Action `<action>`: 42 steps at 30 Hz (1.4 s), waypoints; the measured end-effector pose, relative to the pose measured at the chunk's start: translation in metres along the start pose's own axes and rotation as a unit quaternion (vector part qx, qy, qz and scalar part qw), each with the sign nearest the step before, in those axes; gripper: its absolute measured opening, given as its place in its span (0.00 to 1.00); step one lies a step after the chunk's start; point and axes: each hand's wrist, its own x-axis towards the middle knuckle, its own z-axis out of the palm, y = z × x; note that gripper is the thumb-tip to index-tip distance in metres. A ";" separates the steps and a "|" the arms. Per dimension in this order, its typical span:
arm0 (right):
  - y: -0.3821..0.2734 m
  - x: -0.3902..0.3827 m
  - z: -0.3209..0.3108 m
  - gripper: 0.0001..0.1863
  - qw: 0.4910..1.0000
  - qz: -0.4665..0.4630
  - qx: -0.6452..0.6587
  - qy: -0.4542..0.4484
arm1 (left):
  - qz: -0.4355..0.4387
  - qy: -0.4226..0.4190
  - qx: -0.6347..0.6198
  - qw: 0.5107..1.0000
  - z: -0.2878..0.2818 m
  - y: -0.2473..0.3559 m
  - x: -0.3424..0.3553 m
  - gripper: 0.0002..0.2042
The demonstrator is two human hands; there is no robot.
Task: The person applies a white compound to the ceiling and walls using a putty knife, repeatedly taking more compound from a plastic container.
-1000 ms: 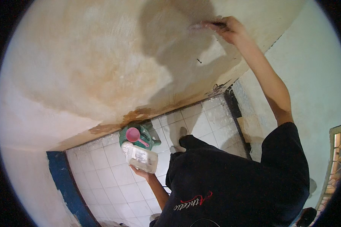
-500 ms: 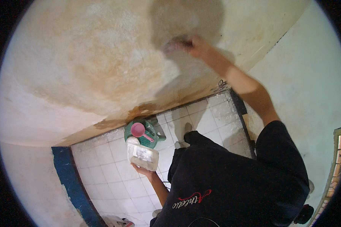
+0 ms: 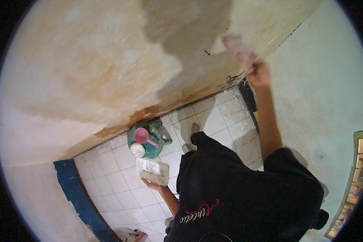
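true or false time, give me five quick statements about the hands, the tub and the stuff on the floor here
1. The left hand holds a whitish rectangular tub from below. True.
2. The right hand is raised to the stained wall with a blurred tool. True.
3. The green bucket stands on bare concrete. False: it stands on the white tiled floor at the foot of the wall.
4. A pink scoop lies on the green bucket. True.
5. The strip along the floor's left edge is red. False: the strip is blue.
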 end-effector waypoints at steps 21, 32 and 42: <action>-0.031 0.052 0.002 0.17 0.992 0.093 -0.087 0.008 | -0.025 -0.010 0.002 1.000 0.021 -0.002 0.005 0.34; -0.006 -0.008 -0.057 0.13 0.969 0.089 -0.232 0.015 | -0.060 -0.094 0.005 0.994 0.025 0.016 0.000 0.35; -0.171 -0.009 0.066 0.14 0.960 0.030 -0.254 -0.114 | -0.087 -0.158 -0.015 0.983 0.016 0.001 0.024 0.34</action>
